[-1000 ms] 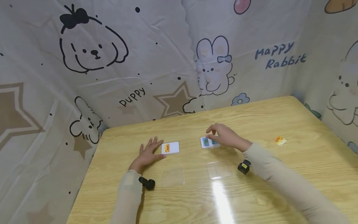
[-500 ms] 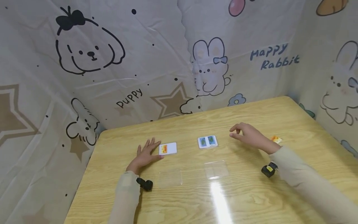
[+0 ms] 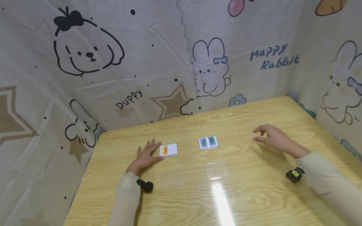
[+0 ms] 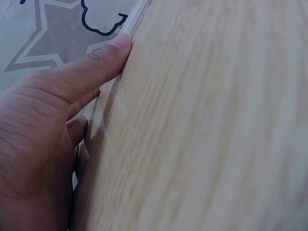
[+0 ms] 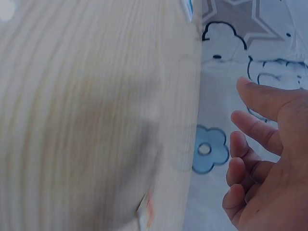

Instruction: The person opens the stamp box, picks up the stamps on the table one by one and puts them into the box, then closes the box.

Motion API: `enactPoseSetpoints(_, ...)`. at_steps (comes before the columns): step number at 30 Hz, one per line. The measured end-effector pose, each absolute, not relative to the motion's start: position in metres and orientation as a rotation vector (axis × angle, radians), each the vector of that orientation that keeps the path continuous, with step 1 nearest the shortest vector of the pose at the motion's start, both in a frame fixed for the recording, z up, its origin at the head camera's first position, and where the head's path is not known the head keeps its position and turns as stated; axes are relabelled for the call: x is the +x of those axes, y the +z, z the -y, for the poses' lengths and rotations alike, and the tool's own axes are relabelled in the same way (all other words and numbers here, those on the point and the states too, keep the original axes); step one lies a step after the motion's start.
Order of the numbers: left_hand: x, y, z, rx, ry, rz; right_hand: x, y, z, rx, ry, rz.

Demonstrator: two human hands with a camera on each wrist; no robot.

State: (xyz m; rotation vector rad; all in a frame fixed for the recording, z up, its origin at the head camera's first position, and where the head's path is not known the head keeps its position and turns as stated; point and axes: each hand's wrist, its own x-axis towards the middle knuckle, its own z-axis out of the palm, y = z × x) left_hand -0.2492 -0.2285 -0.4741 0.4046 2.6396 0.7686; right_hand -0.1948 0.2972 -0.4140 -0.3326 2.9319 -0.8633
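Note:
In the head view my left hand (image 3: 145, 160) rests on the table at the left end of a white card stack (image 3: 172, 150) with an orange-yellow picture. Its fingers are spread; thumb and index finger touch the stack's corners. The left wrist view has the thumb (image 4: 103, 60) against the stack's edge (image 4: 134, 18). To the right lies another stack of cards (image 3: 208, 142), its top bearing two blue-green pictures. My right hand (image 3: 272, 137) hovers above the table farther right, fingers loosely bent and holding nothing, as the right wrist view (image 5: 269, 159) also shows.
Two clear plastic pieces, one at left (image 3: 171, 180) and one at right (image 3: 216, 170), lie on the wooden table (image 3: 254, 194) nearer me. A small orange-printed piece (image 5: 147, 211) appears low in the right wrist view. A printed curtain (image 3: 158, 56) hangs behind the table.
My right hand has left the blue-green card stack and moved right through the air, covering the small orange piece in the head view. The left hand has stayed by its stack.

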Motion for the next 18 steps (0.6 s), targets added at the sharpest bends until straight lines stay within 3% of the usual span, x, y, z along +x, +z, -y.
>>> enactPoseSetpoints(18, -0.246, -0.471, 0.227, 0.414, 0.802, -2.632, -0.181, -0.439, -0.356, -0.138, -0.87, -2.967)
